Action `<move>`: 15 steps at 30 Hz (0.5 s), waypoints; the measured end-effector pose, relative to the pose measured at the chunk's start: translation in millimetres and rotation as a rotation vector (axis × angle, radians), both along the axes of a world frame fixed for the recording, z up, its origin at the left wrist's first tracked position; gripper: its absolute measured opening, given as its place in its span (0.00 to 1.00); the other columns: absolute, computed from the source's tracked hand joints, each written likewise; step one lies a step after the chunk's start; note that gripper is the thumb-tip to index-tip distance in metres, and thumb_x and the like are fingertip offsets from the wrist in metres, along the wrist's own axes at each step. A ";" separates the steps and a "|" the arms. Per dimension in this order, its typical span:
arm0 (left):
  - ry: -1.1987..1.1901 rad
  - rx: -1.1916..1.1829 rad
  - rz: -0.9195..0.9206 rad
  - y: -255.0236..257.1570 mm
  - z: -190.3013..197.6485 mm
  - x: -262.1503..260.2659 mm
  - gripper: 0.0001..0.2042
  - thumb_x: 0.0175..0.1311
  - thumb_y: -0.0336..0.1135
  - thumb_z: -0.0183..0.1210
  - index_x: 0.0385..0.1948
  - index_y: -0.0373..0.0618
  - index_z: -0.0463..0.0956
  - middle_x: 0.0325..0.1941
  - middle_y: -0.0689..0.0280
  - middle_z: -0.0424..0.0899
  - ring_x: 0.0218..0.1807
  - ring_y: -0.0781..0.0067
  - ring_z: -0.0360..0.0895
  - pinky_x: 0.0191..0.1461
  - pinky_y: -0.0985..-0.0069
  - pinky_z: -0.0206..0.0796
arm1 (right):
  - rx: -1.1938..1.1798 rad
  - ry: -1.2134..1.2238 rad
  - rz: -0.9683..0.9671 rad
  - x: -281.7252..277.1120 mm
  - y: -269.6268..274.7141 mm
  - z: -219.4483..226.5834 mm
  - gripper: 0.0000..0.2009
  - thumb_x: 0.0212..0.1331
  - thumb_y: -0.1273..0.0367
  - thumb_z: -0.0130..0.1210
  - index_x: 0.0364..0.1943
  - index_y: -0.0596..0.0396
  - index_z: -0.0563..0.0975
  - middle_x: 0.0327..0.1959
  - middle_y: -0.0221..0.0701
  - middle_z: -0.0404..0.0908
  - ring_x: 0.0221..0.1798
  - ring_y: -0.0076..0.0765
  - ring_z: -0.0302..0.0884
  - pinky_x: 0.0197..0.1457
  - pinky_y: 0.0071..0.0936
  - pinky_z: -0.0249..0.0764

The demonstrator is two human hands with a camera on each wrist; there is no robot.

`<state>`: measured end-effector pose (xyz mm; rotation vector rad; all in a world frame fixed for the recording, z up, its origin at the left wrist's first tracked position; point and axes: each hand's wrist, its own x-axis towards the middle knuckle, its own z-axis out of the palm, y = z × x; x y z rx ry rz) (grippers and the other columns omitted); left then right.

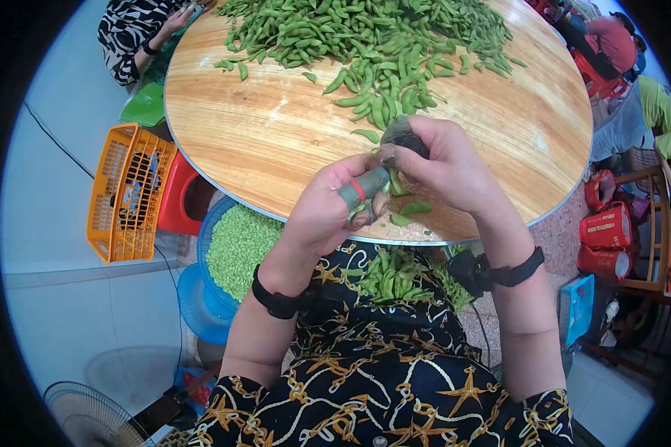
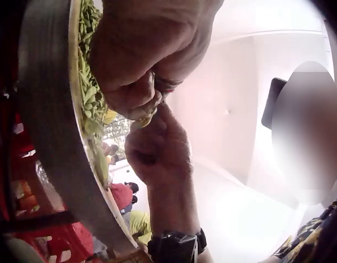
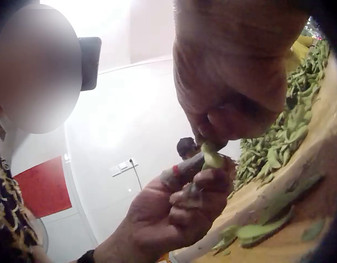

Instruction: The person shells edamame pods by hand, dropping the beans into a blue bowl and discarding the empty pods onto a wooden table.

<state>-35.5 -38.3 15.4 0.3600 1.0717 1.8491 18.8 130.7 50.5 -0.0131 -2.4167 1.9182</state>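
In the head view both hands meet over the near edge of the round wooden table (image 1: 276, 138). My left hand (image 1: 317, 205), its thumb wrapped in a grey cover with a red band, grips a green soybean pod (image 3: 213, 158). The thumb and fingertips of my right hand (image 1: 455, 164) pinch the same pod from the other side; a dark cover shows on a digit. Fingers hide most of the pod. Loose pods (image 1: 401, 220) lie on the wood just below the hands. A large heap of pods (image 1: 365, 33) covers the table's far side.
More pods (image 1: 397, 279) rest on the lap. A blue basket (image 1: 203, 257) of shelled green beans (image 1: 240, 249) stands left below the table, near an orange crate (image 1: 101, 201) and a red stool (image 1: 177, 197). Another person (image 1: 130, 37) sits at far left; others are at right.
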 end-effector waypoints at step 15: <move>-0.037 -0.014 0.253 -25.8 -12.4 6.7 0.08 0.62 0.28 0.47 0.39 0.37 0.71 0.25 0.66 0.72 0.21 0.86 0.64 0.21 0.92 0.53 | 0.780 -0.030 0.343 27.9 16.5 -3.5 0.12 0.52 0.64 0.54 0.34 0.58 0.70 0.20 0.46 0.75 0.26 0.53 0.75 0.30 0.44 0.71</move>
